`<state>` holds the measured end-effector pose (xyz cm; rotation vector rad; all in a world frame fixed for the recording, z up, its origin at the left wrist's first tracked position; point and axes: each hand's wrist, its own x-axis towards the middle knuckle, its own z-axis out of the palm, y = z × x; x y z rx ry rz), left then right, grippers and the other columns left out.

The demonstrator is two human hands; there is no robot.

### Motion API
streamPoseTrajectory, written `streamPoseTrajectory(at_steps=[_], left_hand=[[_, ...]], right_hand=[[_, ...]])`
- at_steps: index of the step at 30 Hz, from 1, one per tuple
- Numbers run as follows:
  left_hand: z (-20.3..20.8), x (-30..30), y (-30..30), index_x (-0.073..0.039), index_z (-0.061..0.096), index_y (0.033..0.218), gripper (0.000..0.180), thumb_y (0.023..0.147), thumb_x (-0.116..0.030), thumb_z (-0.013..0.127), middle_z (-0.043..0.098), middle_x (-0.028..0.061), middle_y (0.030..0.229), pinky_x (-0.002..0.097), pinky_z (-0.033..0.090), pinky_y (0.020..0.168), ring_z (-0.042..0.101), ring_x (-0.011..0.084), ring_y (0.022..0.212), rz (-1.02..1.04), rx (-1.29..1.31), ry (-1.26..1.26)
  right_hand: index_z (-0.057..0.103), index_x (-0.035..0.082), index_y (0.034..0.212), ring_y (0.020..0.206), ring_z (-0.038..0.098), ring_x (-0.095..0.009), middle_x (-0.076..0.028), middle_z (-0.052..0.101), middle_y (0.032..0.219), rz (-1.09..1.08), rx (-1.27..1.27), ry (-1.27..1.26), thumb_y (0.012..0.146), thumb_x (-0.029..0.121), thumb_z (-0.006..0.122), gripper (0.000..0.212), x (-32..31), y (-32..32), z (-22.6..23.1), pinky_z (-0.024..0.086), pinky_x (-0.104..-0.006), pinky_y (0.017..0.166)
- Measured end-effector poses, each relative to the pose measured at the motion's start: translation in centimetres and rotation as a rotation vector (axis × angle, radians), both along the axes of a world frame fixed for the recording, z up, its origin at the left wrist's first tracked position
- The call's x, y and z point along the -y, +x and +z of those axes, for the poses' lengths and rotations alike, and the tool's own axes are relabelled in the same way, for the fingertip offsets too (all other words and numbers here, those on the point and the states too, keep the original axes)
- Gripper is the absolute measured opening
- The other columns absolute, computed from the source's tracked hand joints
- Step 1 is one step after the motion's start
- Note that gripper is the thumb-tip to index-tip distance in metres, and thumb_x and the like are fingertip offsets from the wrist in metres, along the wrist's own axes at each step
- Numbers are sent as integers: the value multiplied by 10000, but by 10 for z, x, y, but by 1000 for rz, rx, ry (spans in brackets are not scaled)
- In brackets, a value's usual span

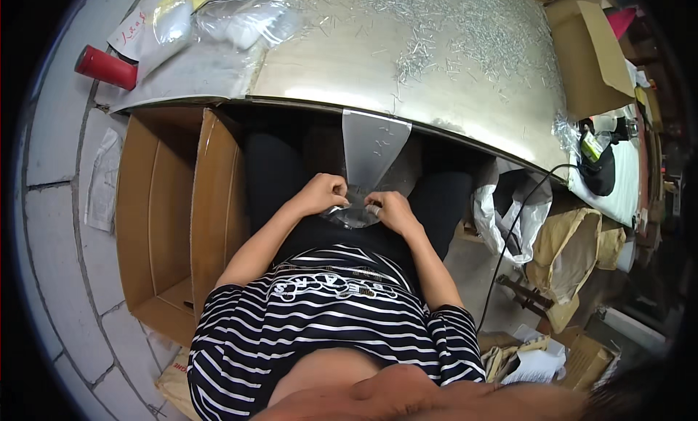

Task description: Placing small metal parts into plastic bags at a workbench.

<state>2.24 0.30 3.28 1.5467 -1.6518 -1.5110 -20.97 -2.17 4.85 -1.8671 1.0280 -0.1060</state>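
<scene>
A small clear plastic bag (353,216) hangs between my two hands, just over my lap. The fingers of my left hand (323,193) are curled and pinch the bag's left edge. Opposite, my right hand (392,209) pinches its right edge, with a ring on one finger. Just beyond my fingertips a grey chute (374,148) slopes down from the table edge, and a few small metal pins lie on it. Whether anything is inside the bag, I cannot tell.
Many thin metal pins (480,46) are spread over the metal tabletop (320,72). An opened cardboard box (156,203) stands at my left; a red cylinder (107,67) lies at the far left. On the right are a white sack (502,232) and a hanging black cable (509,243).
</scene>
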Motion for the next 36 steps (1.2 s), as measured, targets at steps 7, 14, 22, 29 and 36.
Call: streamPoseTrajectory(at_steps=[7,14,22,29,36], left_hand=[[6,15,-10,57,615,968,303,720,-19,774,662,125,774,284,520,671,660,143,755,360,-290,-118],[-11,28,-10,40,637,953,248,745,8,766,680,61,838,221,513,678,640,96,750,522,-672,-102],[-23,22,-17,38,612,1029,275,812,-105,700,667,72,960,248,494,823,634,127,870,493,-747,38],[-26,19,-24,29,600,1209,426,964,-318,578,654,123,1158,320,479,940,619,201,1085,381,-1204,286],[-73,2,-1,26,662,1090,638,975,-554,424,687,159,1051,359,498,931,644,242,1042,390,-1278,537]], right_hand=[[674,11,997,856,641,-358,-169,659,919,-377,208,-577,821,-2,620,185,80,-16,100,507,-356,749],[606,56,1219,1201,537,-336,-149,571,1304,-74,-38,-841,756,-122,422,529,201,9,120,433,-374,1011],[634,72,1208,1242,527,-323,-140,581,1314,-76,-45,-694,775,-114,422,516,186,-2,113,406,-353,1056],[532,11,1323,1319,451,-317,-202,492,1401,-414,189,-680,937,71,466,396,214,28,87,332,-367,1109],[486,-33,1321,1363,366,-365,-229,427,1434,-304,-171,-921,859,101,569,488,113,79,73,292,-448,1129]])
